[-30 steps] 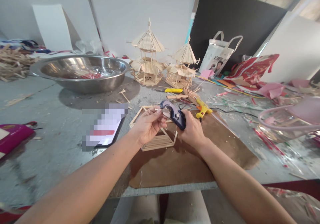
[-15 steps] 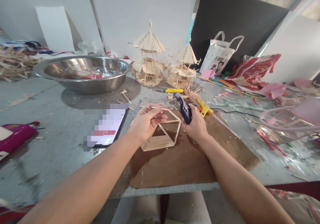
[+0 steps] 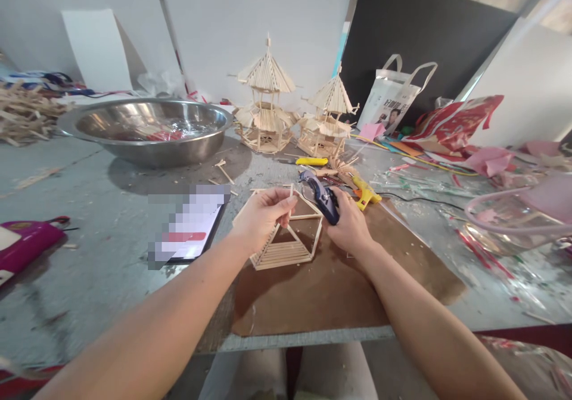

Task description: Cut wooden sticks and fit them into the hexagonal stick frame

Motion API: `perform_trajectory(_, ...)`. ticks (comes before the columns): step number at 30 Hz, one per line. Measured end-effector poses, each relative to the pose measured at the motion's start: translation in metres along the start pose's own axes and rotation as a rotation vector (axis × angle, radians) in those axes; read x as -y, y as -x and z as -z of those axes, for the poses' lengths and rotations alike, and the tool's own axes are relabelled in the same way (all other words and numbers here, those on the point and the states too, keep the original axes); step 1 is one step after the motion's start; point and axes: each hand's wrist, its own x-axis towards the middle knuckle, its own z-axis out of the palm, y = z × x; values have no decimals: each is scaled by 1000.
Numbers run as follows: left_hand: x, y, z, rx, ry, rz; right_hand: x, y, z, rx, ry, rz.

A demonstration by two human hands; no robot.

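Note:
My left hand (image 3: 263,212) pinches a short wooden stick (image 3: 292,192), which stands almost upright between thumb and fingertips. Wrapped in my right hand (image 3: 351,222) is a pair of dark blue hand shears (image 3: 325,202). Its head points up and left, close to the stick but seemingly apart from it. Below my hands a hexagonal stick frame (image 3: 281,256) lies on a brown mat (image 3: 313,307). One triangular section at its near side is filled with parallel sticks. My left hand hides the frame's left part.
Two stick pagoda models (image 3: 267,120) stand at the back. A steel basin (image 3: 156,149) and a phone (image 3: 196,227) are on the left. Near the mat's far edge lie a yellow glue gun (image 3: 366,193) and a yellow utility knife (image 3: 311,161). Plastic scraps litter the right.
The stick in my left hand has turned from nearly level to upright. My right hand has brought the shears slightly left, nearer to the left hand. The frame stays in place.

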Motion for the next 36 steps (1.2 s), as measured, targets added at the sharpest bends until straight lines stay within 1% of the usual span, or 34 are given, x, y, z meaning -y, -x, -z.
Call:
perform_trajectory(5,1,4,-4,-16,-243,-50,1,0,2,30,38,37)
perform_trajectory(8,0,5,-4,-5,-395,-115,2,0,2,24,67,72)
perform_trajectory(11,0,6,-3,-23,-493,-175,4,0,3,26,82,93)
perform_trajectory(17,2,4,-2,-49,-571,-277,6,0,5,32,106,111)
perform_trajectory(20,3,4,-2,-74,-663,-283,6,0,5,29,126,104)
perform_trajectory(24,2,6,-4,-54,-770,-303,8,0,6,27,144,78)
perform_trajectory(29,1,7,-4,-39,-831,-347,9,0,6,26,167,78)
perform_trajectory(36,3,6,-1,-46,-873,-367,10,0,8,34,190,65)
